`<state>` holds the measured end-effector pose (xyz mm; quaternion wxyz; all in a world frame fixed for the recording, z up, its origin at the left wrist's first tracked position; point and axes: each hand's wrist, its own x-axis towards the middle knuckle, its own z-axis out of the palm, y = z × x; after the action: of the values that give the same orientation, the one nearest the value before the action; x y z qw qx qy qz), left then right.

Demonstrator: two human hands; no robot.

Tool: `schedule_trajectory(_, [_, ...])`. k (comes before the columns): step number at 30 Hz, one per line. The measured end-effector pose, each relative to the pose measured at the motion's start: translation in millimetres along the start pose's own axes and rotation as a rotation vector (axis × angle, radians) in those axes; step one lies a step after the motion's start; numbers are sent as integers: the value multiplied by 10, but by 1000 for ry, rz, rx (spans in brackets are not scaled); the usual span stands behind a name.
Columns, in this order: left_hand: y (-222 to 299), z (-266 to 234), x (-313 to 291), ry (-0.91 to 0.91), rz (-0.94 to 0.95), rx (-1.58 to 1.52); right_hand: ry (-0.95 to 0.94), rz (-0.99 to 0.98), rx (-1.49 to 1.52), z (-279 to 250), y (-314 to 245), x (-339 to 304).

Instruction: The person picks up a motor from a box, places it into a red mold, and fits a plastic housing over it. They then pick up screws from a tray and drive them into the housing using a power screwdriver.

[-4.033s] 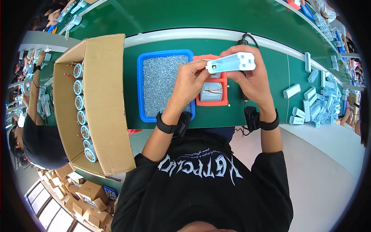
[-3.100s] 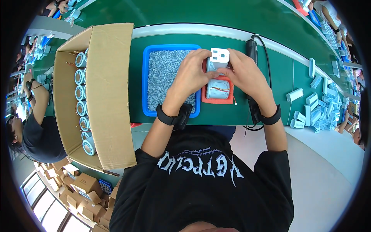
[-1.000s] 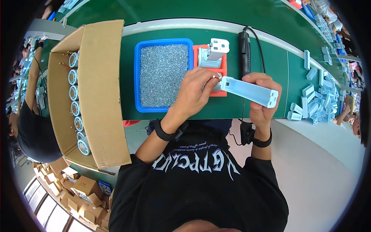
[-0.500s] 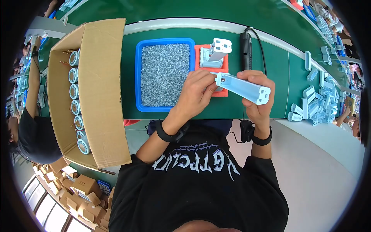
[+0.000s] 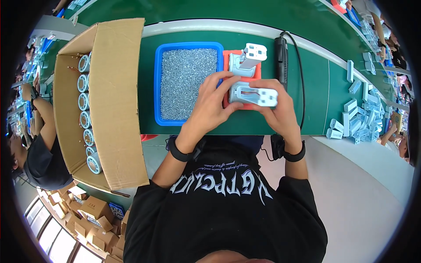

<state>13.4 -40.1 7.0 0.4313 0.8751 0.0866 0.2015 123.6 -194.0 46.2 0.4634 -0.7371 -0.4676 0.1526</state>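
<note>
The left hand (image 5: 212, 101) is curled partly open, thumb and fingers bracketing a grey-blue cylindrical plastic housing (image 5: 233, 94); the right hand (image 5: 279, 107) closes loosely around a pale-blue, channel-shaped plastic handle (image 5: 267, 97). Both parts are at the near half of a red foam block (image 5: 226, 59), the handle tilted rightward over the housing. The fingers hide where they meet.

To do this well, the left hand should probably steady the housing while the right aligns the handle squarely, keeping wires unpinched.

Counting left to right: one brown cardboard box (image 5: 118, 101) showing at least seven round, light-blue housings (image 5: 86, 119); one blue plastic tray (image 5: 158, 87) of small silvery screws (image 5: 188, 83), beyond counting; one foam block bearing two handle-and-housing pairs, including the far pair (image 5: 254, 52); one black powered screwdriver (image 5: 281, 61); one heap of loose pale-blue handles (image 5: 362, 120), too overlapped to count.
</note>
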Motion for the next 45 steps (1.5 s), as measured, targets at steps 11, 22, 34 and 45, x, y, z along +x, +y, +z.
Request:
schedule_trajectory(11, [-69, -7, 18, -95, 21, 39, -126, 82, -292, 56, -9, 75])
schedule_trajectory(22, [-75, 37, 12, -53, -54, -113, -217, 11, -408, 58, -115, 191])
schedule_trajectory(34, [-77, 34, -11, 5, 4, -91, -148, 68, -221, 70, 41, 99])
schedule_trajectory(45, [-160, -542, -155, -356, -279, 236, 45, 658, -704, -429, 749, 347])
